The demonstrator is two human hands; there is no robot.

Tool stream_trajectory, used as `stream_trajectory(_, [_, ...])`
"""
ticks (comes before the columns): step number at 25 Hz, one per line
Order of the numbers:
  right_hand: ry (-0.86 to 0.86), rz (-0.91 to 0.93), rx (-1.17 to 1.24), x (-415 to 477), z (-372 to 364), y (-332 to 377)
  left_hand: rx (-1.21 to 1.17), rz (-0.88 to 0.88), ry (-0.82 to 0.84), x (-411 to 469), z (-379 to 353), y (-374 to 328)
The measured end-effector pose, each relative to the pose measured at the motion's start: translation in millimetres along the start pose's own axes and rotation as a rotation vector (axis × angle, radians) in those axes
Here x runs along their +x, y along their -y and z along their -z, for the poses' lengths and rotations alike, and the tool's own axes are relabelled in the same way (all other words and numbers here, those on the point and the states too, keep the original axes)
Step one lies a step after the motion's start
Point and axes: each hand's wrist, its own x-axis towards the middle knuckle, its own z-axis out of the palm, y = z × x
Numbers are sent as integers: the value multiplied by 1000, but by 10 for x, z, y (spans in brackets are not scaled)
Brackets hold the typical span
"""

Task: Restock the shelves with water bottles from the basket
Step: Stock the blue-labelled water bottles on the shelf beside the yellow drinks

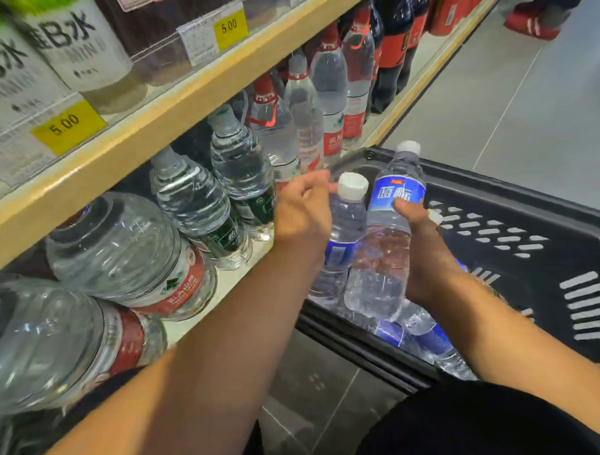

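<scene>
A black plastic basket [516, 214] stands on the floor at the right, holding several blue-labelled water bottles [424, 337]. My right hand [423, 252] grips one blue-labelled bottle [390, 237] upright above the basket's near edge. My left hand [302, 210] holds a second blue-labelled bottle [346, 225] near its neck, just left of the first. Both bottles have white caps and almost touch. The low shelf [228, 286] lies directly to the left of my left hand.
The low shelf holds green-labelled bottles [239, 170], red-labelled bottles [330, 102], large jugs [127, 252] and dark cola bottles [393, 53]. A wooden shelf edge [152, 127] with yellow price tags runs overhead. Grey tiled floor [520, 109] lies right; someone's red shoes [533, 24] are at top right.
</scene>
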Motion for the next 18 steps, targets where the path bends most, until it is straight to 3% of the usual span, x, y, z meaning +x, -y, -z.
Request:
stream_trajectory(2, [15, -12, 28, 18, 8, -55, 41, 32, -46, -61, -17, 26])
stream_trajectory(6, [62, 23, 74, 116, 24, -86, 15, 99, 24, 8, 54, 60])
stream_trajectory(8, [69, 17, 118, 175, 87, -100, -43, 134, 160, 55, 85, 93])
stream_trajectory(11, [93, 36, 196, 196, 165, -115, 192, 49, 358, 91, 75, 160])
stream_trajectory(13, [88, 52, 194, 204, 180, -143, 243, 22, 343, 112, 75, 186])
stream_trajectory(18, [-4, -12, 117, 177, 215, -172, 46, -2, 253, 146, 175, 48])
